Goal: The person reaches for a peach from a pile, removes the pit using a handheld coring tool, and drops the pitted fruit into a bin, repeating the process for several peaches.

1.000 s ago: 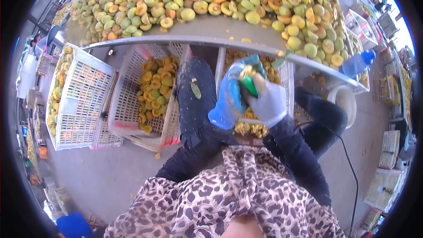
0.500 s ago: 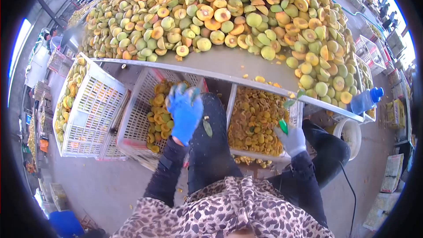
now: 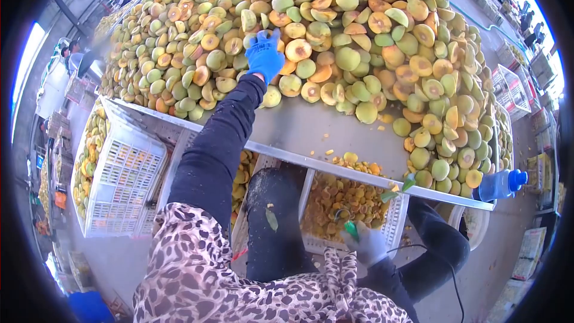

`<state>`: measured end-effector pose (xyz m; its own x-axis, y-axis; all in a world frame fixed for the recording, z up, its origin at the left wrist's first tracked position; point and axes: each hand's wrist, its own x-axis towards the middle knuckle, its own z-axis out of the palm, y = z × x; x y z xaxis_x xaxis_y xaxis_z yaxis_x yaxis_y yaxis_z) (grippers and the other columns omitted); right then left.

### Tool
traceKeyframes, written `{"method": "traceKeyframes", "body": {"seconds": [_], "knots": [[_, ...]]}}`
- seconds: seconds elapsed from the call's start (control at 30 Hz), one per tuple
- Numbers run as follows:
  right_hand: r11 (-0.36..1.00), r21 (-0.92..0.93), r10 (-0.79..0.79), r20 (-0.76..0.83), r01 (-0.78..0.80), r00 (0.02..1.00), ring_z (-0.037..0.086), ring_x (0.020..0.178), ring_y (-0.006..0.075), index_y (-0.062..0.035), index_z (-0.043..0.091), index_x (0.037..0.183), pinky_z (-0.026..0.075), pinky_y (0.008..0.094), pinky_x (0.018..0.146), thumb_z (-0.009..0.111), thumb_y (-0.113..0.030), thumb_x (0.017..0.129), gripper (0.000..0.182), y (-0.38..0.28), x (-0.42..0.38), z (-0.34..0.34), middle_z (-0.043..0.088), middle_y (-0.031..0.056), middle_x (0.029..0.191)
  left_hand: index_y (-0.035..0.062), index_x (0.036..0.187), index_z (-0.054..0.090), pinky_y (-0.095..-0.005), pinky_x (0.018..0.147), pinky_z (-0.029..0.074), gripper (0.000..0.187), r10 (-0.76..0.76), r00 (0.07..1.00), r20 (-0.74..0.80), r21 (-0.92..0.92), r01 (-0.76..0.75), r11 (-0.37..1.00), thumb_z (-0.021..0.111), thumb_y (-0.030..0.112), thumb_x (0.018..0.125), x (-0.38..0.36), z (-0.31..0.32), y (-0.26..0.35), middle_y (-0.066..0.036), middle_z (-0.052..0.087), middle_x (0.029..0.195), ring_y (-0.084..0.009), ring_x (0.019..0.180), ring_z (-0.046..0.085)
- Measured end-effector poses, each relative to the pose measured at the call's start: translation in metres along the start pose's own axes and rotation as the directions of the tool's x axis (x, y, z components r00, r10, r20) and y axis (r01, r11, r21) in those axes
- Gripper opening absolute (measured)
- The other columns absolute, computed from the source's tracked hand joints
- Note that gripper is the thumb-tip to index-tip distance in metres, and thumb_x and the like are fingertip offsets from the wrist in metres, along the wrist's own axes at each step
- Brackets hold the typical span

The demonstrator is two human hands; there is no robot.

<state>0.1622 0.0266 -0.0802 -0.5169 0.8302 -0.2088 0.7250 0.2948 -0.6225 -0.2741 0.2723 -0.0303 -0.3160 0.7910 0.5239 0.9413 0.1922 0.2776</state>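
My left hand, in a blue glove, reaches onto a large heap of halved yellow-green peaches. Its fingers are spread over the fruit, their tips partly hidden among the pieces. Low at the right, my right hand in a pale grey glove is closed round a green-handled tool. A small metal loop shows at the tool's end, over a white crate of brownish-orange fruit scraps. A thin dark cord runs from near this hand toward the floor.
The metal table has a raised front edge. A blue-capped bottle lies at its right corner. Leafy sprigs hang over the edge. A tilted white crate of fruit stands at left, and a white bucket at right.
My left hand has moved up from above the crate beside my leg to the heap on the table. My right hand, with the tool, has shifted down and left.
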Motion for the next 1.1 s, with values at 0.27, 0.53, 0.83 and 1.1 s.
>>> {"method": "traceKeyframes", "body": {"seconds": [0.27, 0.53, 0.83, 1.1], "knots": [[0.995, 0.013, -0.095, 0.015, 0.095, 0.995, 0.062, 0.061, 0.0368, -0.0065, 0.058, 0.088, 0.048, 0.0431, 0.054, 0.068, -0.032, 0.081, 0.029, -0.018, 0.003, 0.003, 0.061, 0.0177, 0.066, 0.0041, 0.108, 0.057, -0.0436, 0.082, 0.047, 0.049, 0.095, 0.972, 0.213, 0.08, -0.114, 0.99, 0.069, 0.031, 0.069, -0.078, 0.006, 0.057, -0.016, 0.059, 0.097, -0.0343, 0.089, 0.058], [0.93, 0.239, -0.176, -0.378, 0.279, 0.909, 0.062, 0.063, 0.0351, -0.0037, 0.057, 0.098, 0.047, 0.0392, 0.054, 0.061, -0.02, 0.089, 0.019, -0.054, 0.003, -0.046, 0.061, 0.0176, 0.073, 0.0084, 0.105, 0.06, -0.0324, 0.074, 0.053, 0.031, -0.137, 0.63, 0.765, -0.642, 0.73, -0.235, 0.068, 0.022, 0.079, -0.167, -0.072, 0.15, -0.006, 0.062, 0.093, -0.0164, 0.082, 0.062], [0.884, 0.396, -0.105, -0.352, 0.25, 0.93, 0.06, 0.067, 0.0403, 0.0021, 0.059, 0.087, 0.044, 0.0411, 0.055, 0.053, -0.023, 0.095, 0.027, -0.086, -0.001, -0.058, 0.058, 0.0237, 0.068, -0.004, 0.122, 0.048, -0.0385, 0.09, 0.049, 0.046, -0.084, 0.939, 0.333, -0.811, 0.24, -0.534, 0.038, 0.035, 0.099, -0.264, -0.138, 0.228, -0.016, 0.058, 0.117, -0.0265, 0.101, 0.059], [0.815, 0.538, -0.175, -0.131, 0.218, 0.976, 0.057, 0.057, 0.0175, 0.006, 0.061, 0.095, 0.045, 0.0343, 0.057, 0.05, -0.029, 0.096, 0.036, -0.086, -0.025, -0.072, 0.06, 0.0146, 0.066, -0.0059, 0.108, 0.055, -0.033, 0.075, 0.052, 0.043, -0.094, 0.95, 0.299, -0.937, 0.273, -0.218, 0.037, 0.032, 0.098, -0.276, -0.142, 0.228, -0.016, 0.065, 0.092, -0.0255, 0.078, 0.064]]}}
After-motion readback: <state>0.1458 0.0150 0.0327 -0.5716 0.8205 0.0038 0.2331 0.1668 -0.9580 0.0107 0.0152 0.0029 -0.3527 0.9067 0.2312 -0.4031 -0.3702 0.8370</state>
